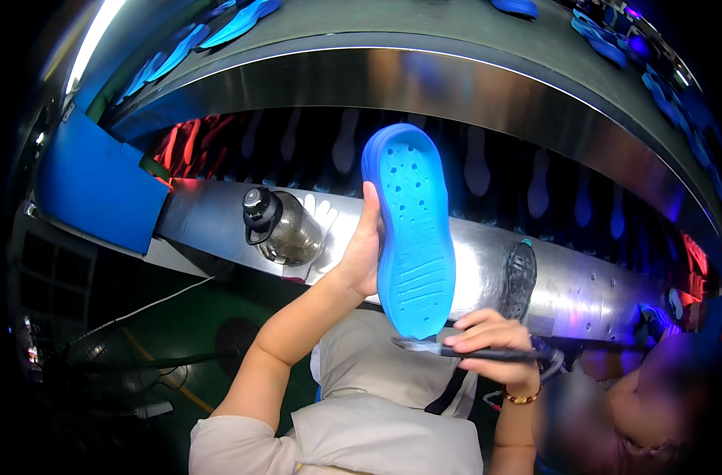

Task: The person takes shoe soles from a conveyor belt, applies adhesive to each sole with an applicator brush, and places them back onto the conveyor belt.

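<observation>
Left hand [363,253] grip closed on blue sole [412,229], fingers hidden behind it; right hand [492,340] grip pinches dark tool [456,351], tip blurred, near sole's heel.

The sole [412,237] stands upright between the bottle [286,229] on its left and another bottle [519,277] on its right, both lying on the metal ledge [210,218]

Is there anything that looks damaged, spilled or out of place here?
Nothing stands out. The left hand holds the blue sole upright, and it looks whole. The right hand holds a dark tool at its lower end. The bottle lies on the metal ledge, with no spill visible.
</observation>
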Available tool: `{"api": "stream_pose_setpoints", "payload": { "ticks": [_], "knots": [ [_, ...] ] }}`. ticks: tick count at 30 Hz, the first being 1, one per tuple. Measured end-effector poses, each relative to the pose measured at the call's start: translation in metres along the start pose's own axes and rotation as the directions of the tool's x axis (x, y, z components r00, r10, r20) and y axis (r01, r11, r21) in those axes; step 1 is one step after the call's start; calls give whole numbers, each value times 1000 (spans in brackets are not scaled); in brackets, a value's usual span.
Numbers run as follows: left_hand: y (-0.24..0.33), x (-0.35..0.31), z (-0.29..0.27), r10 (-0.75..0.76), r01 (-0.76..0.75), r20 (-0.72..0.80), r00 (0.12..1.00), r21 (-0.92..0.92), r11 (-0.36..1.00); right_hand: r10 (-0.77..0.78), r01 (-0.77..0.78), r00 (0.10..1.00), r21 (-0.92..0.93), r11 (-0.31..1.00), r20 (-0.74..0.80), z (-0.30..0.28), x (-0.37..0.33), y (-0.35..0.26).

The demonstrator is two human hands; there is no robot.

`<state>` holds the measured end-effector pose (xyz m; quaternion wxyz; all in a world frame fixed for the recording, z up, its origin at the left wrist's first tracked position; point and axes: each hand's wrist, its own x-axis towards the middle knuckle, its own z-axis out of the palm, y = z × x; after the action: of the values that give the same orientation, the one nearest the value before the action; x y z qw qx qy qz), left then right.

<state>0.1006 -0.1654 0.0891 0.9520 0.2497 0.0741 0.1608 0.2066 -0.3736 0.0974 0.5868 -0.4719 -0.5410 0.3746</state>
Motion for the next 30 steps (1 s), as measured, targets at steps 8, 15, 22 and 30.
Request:
{"api": "stream_pose_setpoints", "payload": {
  "ticks": [8,15,22,30],
  "knots": [
    [-28,-22,24,58,-45,77,995,-158,986,272,96,855,650,754,-442,30,6,11],
    [-28,-14,11,77,-37,139,987,-270,962,12,42,946,160,986,-323,18,8,-16],
    [-8,-7,16,54,-7,191,980,-238,971,-90,78,995,-288,954,-31,2,27,-30],
    [2,-3,13,-365,369,56,929,-116,922,-102,175,972,-365,914,212,-2,23,-40]
  ]
}}
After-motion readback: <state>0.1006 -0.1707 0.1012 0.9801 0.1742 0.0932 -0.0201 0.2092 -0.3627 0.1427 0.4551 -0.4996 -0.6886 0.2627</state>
